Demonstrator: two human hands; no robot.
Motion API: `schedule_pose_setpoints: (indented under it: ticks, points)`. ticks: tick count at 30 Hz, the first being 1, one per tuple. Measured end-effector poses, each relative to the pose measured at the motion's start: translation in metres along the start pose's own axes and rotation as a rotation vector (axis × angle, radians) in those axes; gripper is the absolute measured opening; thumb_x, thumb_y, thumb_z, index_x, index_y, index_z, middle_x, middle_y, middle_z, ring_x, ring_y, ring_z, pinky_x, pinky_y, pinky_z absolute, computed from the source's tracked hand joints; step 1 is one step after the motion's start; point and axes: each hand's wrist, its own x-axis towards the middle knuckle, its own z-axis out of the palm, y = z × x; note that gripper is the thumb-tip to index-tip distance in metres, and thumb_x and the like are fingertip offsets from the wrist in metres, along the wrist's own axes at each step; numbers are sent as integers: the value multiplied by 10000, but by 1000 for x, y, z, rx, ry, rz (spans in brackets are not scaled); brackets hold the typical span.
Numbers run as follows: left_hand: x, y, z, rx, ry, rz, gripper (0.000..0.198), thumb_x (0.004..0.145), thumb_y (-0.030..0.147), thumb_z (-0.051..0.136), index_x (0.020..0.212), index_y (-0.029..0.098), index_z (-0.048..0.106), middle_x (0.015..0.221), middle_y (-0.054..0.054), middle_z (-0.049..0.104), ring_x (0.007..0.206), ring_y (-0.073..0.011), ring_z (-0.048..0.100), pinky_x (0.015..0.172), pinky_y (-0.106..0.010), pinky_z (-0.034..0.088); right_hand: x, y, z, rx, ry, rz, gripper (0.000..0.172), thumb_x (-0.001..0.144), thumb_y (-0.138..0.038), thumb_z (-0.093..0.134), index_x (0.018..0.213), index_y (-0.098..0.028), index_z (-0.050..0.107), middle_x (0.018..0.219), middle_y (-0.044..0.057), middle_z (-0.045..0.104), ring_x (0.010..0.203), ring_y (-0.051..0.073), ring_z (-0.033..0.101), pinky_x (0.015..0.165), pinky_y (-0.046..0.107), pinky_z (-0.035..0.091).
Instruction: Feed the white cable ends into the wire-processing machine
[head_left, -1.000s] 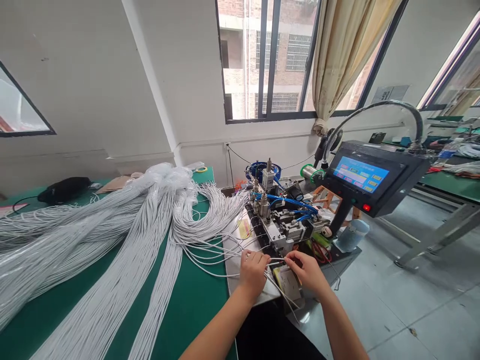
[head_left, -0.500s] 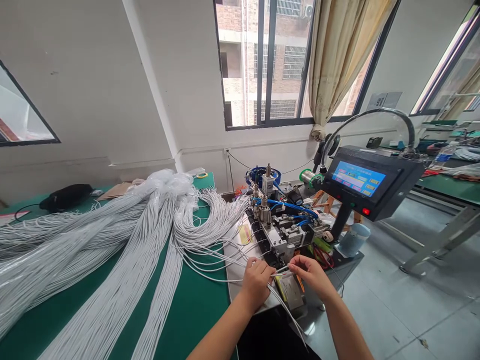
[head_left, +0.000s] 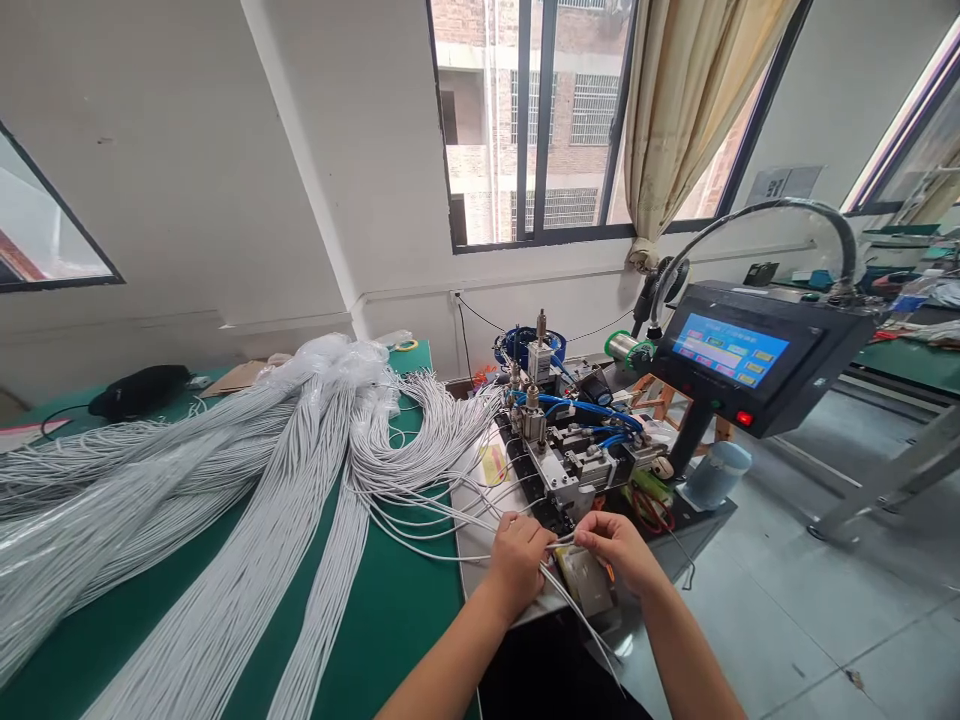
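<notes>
My left hand (head_left: 519, 562) is closed around several white cables (head_left: 581, 622), whose loose ends hang down past the table edge. Thumb and fingers of my right hand (head_left: 615, 545) pinch a white cable end (head_left: 564, 540) just right of the left hand. Both hands are at the front of a small bench machine (head_left: 551, 465) with metal cylinders and blue air hoses. Below the right hand is a small box-shaped thing (head_left: 589, 582), partly covered. The cable tips inside the fingers are hidden.
Large bundles of white cable (head_left: 247, 520) cover the green table (head_left: 405, 610) at left. A control screen (head_left: 731, 350) stands on a post at right, above a plastic cup (head_left: 718, 475). A green wire spool (head_left: 628, 348) sits behind the machine.
The view has shifted slightly, so the machine and screen sit a little further right. My right fingers have come slightly closer to the left hand along the cable.
</notes>
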Motion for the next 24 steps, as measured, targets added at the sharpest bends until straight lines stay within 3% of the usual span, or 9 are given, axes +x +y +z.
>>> schedule_pose_setpoints:
  ticks: [10,16,24]
  points:
    - [1,-1,1,6,-153,-5,231,787,85,501,939,213,620,823,-36,633,791,-188,564,781,-344,364,0,-3,-7,-144,78,-62,369,732,-523,667,723,-154,658,631,1,596,471,84,383,453,225,277]
    - [2,1,-1,23,-171,-3,307,785,91,500,1038,227,609,848,-32,639,806,-185,574,802,-354,363,3,5,-13,-340,153,-130,369,787,-525,577,719,-167,636,673,24,612,609,157,513,557,257,387]
    - [2,3,-1,71,-210,-39,419,760,101,536,1134,287,579,861,-8,624,799,-180,560,846,-371,350,13,24,-14,-541,217,-166,316,794,-468,539,697,-175,609,669,20,594,641,177,509,600,276,388]
